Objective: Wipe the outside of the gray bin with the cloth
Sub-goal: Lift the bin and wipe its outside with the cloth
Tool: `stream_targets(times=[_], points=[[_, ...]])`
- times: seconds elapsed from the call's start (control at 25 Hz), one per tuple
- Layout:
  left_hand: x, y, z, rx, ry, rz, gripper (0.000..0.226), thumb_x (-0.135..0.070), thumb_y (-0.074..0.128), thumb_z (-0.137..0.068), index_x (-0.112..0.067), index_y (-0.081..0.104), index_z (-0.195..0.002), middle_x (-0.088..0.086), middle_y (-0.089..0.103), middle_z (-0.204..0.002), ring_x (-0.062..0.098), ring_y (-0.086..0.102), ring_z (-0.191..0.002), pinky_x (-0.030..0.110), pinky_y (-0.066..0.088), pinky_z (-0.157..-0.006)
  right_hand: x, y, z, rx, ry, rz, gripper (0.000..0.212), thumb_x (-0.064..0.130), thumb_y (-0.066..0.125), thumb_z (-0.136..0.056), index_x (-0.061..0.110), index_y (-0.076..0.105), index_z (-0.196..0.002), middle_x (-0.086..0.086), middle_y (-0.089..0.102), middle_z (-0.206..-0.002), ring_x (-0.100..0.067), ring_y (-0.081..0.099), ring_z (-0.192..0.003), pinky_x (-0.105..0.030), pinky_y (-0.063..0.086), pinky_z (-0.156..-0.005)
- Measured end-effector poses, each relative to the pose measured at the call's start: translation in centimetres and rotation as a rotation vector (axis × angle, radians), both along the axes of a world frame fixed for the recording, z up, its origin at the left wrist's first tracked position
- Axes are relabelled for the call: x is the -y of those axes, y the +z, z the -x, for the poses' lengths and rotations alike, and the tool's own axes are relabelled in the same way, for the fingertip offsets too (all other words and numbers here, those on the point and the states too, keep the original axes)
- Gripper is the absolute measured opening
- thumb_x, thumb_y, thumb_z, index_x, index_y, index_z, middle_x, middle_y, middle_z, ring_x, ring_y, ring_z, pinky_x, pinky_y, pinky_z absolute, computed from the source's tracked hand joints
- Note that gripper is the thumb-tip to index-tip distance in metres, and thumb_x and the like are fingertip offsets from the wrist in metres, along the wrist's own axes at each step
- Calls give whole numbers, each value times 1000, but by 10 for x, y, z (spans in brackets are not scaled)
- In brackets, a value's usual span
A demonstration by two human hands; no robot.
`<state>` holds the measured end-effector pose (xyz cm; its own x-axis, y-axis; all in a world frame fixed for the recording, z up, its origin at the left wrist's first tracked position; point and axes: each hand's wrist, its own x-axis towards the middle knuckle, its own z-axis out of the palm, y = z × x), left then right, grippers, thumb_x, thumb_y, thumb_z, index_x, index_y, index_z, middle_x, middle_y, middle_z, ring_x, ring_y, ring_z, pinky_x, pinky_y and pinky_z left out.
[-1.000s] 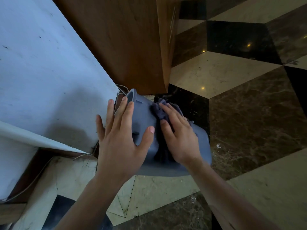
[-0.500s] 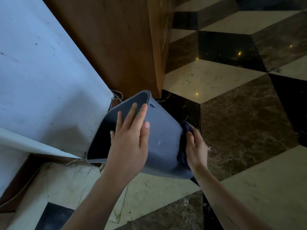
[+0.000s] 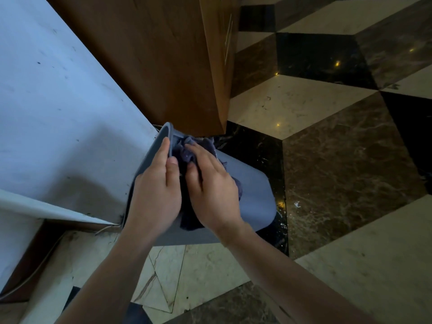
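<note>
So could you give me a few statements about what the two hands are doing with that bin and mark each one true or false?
1. The gray bin is tipped over toward the white wall. True.
2. The right hand presses the dark cloth against the bin's outside. True.
3. The left hand is flat on the floor. False: it grips the bin at its rim, with fingers over the edge.
4. The cloth is bright yellow. False: it is dark blue-gray.
5. A wooden cabinet stands just behind the bin. True.
</note>
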<state>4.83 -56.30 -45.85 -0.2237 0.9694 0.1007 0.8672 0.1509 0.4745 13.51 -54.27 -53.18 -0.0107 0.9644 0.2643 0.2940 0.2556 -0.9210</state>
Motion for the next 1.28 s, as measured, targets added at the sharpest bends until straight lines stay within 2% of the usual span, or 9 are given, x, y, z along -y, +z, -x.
stream_targets(times=[0.2,0.28,0.44,0.64,0.76,0.92,1.04,1.16,1.28], points=[[5,4,10,52,19,-41,46,-29,31,-101,-25,31,-147,-9,48,-104,3,42,-89,11,27,-77,-36,-38,-25,35,-41,279,42,33,43,-99,33,54,-140,4,60,-140,-25,59,-122,-40,50,-96],[10,4,14,62,21,-36,46,-30,30,-101,-26,29,-147,-12,44,-108,-2,42,-89,12,31,-80,-41,-58,-41,64,-62,365,41,34,41,-100,32,55,-139,1,62,-138,-27,59,-121,-40,50,-95],[18,3,18,77,3,-31,47,-32,29,-100,-27,28,-147,-14,45,-105,-12,46,-76,-5,33,-62,-38,-85,-63,52,-139,471,37,34,40,-100,32,59,-131,-2,65,-130,-29,60,-116,-38,49,-91],[23,0,26,98,15,-30,47,-31,29,-100,-26,28,-147,-14,45,-113,-7,49,-84,0,34,-68,-36,-98,-78,-49,-218,612,36,36,42,-100,28,61,-130,-8,67,-119,-33,60,-112,-37,46,-85],[26,1,36,109,27,-39,45,-28,30,-100,-26,32,-145,-11,50,-112,-7,51,-82,-1,37,-61,-28,-106,-81,-136,-262,685,31,41,46,-99,18,64,-110,-9,66,-100,-35,62,-101,-42,49,-85],[24,3,45,161,59,-24,39,-22,32,-101,-25,39,-139,-4,55,-115,10,57,-87,12,38,-63,-16,-108,-77,-121,-274,639,25,44,48,-98,22,60,-103,-3,65,-93,-32,63,-95,-41,51,-82],[28,4,45,176,61,-43,36,-20,31,-101,-24,42,-136,-17,54,-93,4,53,-76,20,42,-63,-9,-107,-69,-10,-279,488,28,35,41,-101,24,62,-116,-5,70,-108,-31,65,-101,-43,53,-82],[32,-1,44,178,56,-60,35,-19,31,-102,-25,43,-134,-22,48,-83,2,49,-68,22,42,-61,2,-78,-45,60,-162,240,35,30,42,-103,27,58,-134,-1,67,-131,-24,63,-118,-40,53,-94],[31,-3,43,158,51,-101,36,-16,33,-101,-22,45,-134,-4,57,-77,18,53,-64,34,44,-59,22,-30,-10,56,87,104,38,34,40,-104,31,52,-140,9,51,-150,-7,46,-135,-31,37,-113]])
